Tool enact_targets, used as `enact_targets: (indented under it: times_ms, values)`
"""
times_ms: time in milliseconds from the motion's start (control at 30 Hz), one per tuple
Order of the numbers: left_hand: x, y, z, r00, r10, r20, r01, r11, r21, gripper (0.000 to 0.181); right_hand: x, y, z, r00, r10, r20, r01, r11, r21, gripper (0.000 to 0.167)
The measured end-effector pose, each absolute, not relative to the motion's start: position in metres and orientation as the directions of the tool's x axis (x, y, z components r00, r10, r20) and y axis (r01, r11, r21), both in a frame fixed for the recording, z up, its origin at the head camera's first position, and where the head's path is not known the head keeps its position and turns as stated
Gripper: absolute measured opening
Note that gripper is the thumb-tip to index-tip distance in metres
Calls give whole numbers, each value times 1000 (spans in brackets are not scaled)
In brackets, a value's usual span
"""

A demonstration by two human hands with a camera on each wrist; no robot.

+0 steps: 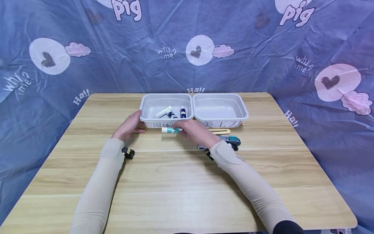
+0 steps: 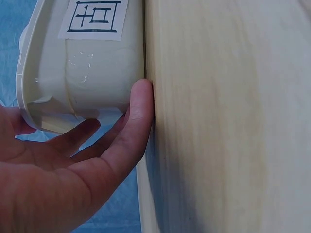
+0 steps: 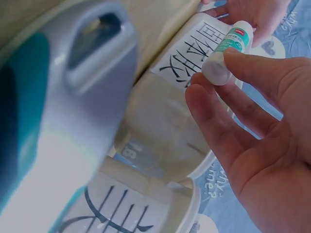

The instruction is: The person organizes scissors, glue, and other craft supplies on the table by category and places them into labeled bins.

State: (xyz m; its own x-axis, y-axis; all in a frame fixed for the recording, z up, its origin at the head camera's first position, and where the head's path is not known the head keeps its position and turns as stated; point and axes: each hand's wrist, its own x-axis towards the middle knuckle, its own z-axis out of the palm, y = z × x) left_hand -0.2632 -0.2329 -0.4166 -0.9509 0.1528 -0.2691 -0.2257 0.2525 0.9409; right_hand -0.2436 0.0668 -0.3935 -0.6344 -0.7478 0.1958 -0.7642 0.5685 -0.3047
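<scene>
My right hand (image 1: 193, 131) pinches a white-and-green glue stick (image 1: 170, 130) between thumb and fingertips, in front of the left white bin (image 1: 149, 123). The right wrist view shows the glue stick (image 3: 233, 42) held near its lower end, tilted before the bin's label. My left hand (image 1: 128, 126) touches the left end of that bin; in the left wrist view its fingers (image 2: 138, 107) lie loosely against the end wall. Inside the left bin are a white glue stick (image 1: 163, 112) and two dark blue glue sticks (image 1: 182, 112).
A second white bin (image 1: 220, 119) adjoins the left one. Before it lie a yellow utility knife (image 1: 222, 131) and a grey-and-teal utility knife (image 1: 232, 139), partly hidden by my right arm. Other items there are hidden too. Behind the wooden table (image 1: 175, 195) hangs a blue printed cloth (image 1: 163, 74).
</scene>
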Motion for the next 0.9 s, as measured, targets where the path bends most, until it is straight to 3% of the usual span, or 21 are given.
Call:
enact_targets:
  times_ms: [900]
  values:
    - [-263, -233, -417, -953, 146, -266, -223, 256, 940, 68, -240, 77, -372, -623, -719, 308, -781, 554, -286, 23]
